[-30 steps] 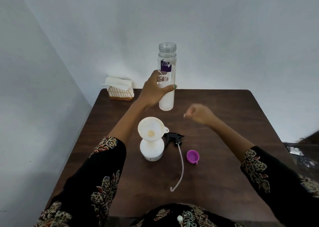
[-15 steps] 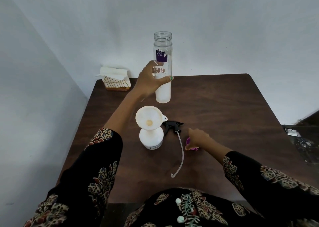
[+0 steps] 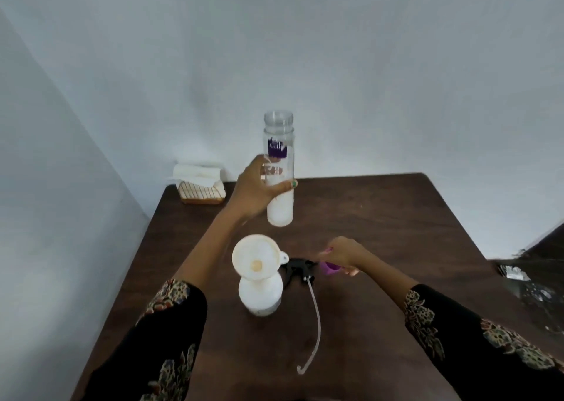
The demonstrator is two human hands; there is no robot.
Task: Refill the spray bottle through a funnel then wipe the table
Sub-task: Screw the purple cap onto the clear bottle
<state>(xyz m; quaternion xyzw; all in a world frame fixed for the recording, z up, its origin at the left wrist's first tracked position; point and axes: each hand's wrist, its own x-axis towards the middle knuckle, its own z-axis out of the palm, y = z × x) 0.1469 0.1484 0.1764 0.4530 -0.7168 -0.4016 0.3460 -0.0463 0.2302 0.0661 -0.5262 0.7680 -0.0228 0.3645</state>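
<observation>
My left hand [image 3: 254, 191] grips a tall clear bottle [image 3: 279, 168] with a purple label, held upright above the table, with white liquid in its lower part and its mouth uncapped. Below it stands the white spray bottle [image 3: 260, 293] with a white funnel [image 3: 256, 257] seated in its neck. Beside that lies the black spray head [image 3: 297, 268] with its long tube [image 3: 316, 318] trailing toward me. My right hand [image 3: 343, 255] holds the purple cap [image 3: 329, 268] just above the dark wooden table [image 3: 381, 232].
A wire holder with white paper napkins [image 3: 201, 184] sits in the far left corner of the table against the wall. A dark surface with shiny clutter [image 3: 537, 287] lies past the table's right edge. White walls close the left and far sides.
My right hand came down to the purple cap, closed on it and lifted it off the table. My left hand kept the tall bottle raised and upright.
</observation>
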